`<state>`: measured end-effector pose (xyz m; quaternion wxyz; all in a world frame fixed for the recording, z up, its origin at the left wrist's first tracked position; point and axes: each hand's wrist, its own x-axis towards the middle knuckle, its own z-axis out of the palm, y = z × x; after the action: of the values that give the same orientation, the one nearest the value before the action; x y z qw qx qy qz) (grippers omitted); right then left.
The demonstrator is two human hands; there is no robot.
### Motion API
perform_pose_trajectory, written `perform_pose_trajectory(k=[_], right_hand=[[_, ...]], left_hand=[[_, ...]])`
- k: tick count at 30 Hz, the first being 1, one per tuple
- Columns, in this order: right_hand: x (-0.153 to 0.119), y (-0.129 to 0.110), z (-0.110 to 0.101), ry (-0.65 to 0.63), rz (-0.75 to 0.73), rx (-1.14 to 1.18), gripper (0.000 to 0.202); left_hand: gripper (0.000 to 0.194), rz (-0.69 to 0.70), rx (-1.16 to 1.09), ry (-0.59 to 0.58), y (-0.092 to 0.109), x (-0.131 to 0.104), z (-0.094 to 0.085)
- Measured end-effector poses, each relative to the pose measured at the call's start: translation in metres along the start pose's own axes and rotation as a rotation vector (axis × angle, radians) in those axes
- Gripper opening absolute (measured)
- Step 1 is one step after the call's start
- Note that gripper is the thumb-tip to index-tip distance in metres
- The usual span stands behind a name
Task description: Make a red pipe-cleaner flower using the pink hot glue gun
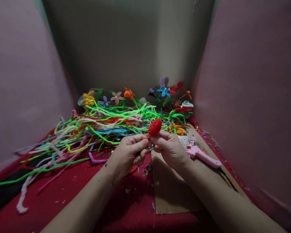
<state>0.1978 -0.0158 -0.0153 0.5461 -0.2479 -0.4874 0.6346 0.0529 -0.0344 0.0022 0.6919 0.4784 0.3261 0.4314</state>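
A red fuzzy bud (155, 127), rounded and tapering to a tip, is held up between both hands above the table. My left hand (133, 150) pinches the thin base of the bud from the left, fingers closed. From the right, my right hand (168, 145) closes its thumb and fingers on the bud's lower side. The fingertips of the two hands nearly meet below the bud. What lies between the fingers is mostly hidden.
A heap of coloured pipe cleaners (111, 123) covers the left and middle of the red cloth (126, 207). Fuzzy flowers (164, 92) stand along the back. A pink glue gun (205, 156) lies on the cardboard (169, 194) at right.
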Motion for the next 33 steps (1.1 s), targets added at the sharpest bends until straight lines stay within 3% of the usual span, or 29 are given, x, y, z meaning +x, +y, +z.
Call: perform_pose_trajectory(k=[5,8,11,14,17,19,22,25,30,33], right_hand=[[-0.001,-0.002,-0.001,-0.132,0.106,0.069,0.022],[-0.002,0.001,0.000,-0.117,0.109,0.138,0.021],[-0.001,0.004,0.003,0.016,0.080,0.161,0.014],[0.000,0.007,0.004,0.151,0.095,0.143,0.013],[0.000,0.009,0.003,0.160,0.082,0.122,0.014],[0.000,0.010,0.002,0.118,0.061,0.097,0.013],[0.000,0.009,0.002,0.035,0.040,0.073,0.012],[-0.002,0.006,0.003,-0.019,0.031,0.057,0.013],[-0.002,0.003,-0.001,-0.142,0.075,0.064,0.016],[0.000,0.006,-0.004,-0.161,0.115,0.093,0.017]], left_hand=[[0.015,-0.110,-0.275,-0.288,-0.005,-0.001,-0.006],[0.019,-0.097,-0.192,-0.291,-0.006,0.000,-0.005],[0.025,0.028,0.182,-0.053,-0.007,0.002,-0.001],[0.019,0.322,0.701,0.266,-0.013,0.002,0.004],[0.017,0.501,0.923,0.386,-0.018,0.001,0.007],[0.022,0.411,0.788,0.343,-0.016,0.001,0.008],[0.025,0.140,0.339,0.171,-0.009,0.000,0.007],[0.021,0.003,-0.022,-0.002,-0.007,-0.001,0.004],[0.015,-0.084,-0.265,-0.218,-0.010,-0.003,-0.002],[0.018,-0.109,-0.256,-0.254,-0.009,-0.002,-0.001]])
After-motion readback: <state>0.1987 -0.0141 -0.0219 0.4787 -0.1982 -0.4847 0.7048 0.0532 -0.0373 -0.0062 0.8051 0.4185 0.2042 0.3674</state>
